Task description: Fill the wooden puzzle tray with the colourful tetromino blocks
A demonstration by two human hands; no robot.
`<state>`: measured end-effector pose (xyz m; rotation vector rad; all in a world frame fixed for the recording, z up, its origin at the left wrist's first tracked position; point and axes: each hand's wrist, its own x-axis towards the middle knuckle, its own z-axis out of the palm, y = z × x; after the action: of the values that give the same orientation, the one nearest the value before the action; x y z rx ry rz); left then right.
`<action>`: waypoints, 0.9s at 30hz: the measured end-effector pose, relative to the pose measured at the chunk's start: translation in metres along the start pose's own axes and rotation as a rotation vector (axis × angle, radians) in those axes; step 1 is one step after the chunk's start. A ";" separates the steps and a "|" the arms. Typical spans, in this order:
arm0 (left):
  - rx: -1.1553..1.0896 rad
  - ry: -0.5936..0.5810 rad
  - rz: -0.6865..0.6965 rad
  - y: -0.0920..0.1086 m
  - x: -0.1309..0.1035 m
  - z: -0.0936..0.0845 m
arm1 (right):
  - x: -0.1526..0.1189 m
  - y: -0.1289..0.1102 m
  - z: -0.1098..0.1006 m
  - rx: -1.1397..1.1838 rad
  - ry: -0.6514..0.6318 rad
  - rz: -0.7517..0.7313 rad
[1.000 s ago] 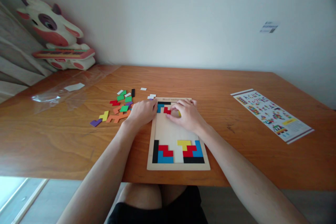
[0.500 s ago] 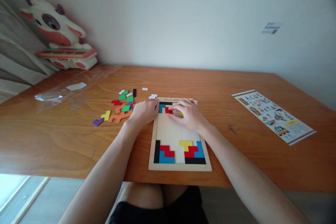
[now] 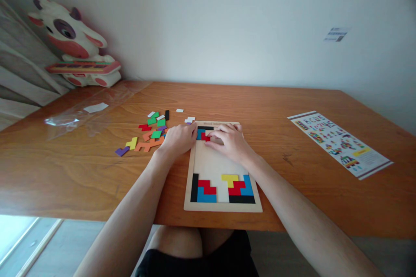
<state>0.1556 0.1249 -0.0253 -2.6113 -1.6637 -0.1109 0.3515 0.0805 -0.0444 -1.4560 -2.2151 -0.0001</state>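
Observation:
A wooden puzzle board lies flat near the table's front edge. My right hand is over its upper part, fingers closed on a red piece beside a blue piece. Above them a black piece runs along the top. My left hand rests at the board's upper left edge with fingers bent together; whatever they hold is hidden. At the board's bottom sit black, red, blue and yellow pieces, among them a yellow piece.
Several loose coloured pieces lie left of the board. A clear plastic bag and a cow toy with a keyboard are at the far left. A printed sheet lies on the right of the wooden table.
The red piece under my right hand has moved left, up against the blue piece, and my right hand has shifted slightly left with it. My left hand has stayed in place.

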 end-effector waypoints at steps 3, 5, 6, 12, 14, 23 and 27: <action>0.004 -0.006 -0.005 0.000 0.000 -0.002 | 0.000 -0.002 -0.001 0.011 -0.003 0.013; 0.001 -0.009 -0.014 0.001 0.000 -0.002 | 0.000 -0.003 -0.002 0.020 -0.011 0.019; -0.003 -0.009 -0.015 0.001 0.000 -0.003 | 0.000 -0.003 -0.003 0.025 -0.015 0.020; -0.007 -0.007 -0.018 0.001 0.000 0.000 | -0.002 0.003 -0.008 0.036 -0.020 0.020; -0.010 -0.007 -0.020 0.001 0.000 0.000 | -0.002 0.005 -0.007 0.042 -0.012 0.014; -0.009 -0.023 -0.023 0.003 -0.001 -0.005 | 0.004 0.003 -0.004 0.031 0.018 0.074; -0.016 -0.044 -0.020 0.005 -0.002 -0.008 | 0.004 0.006 -0.005 0.027 0.017 0.074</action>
<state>0.1593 0.1204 -0.0175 -2.6276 -1.7102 -0.0681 0.3571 0.0854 -0.0400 -1.5171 -2.1383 0.0410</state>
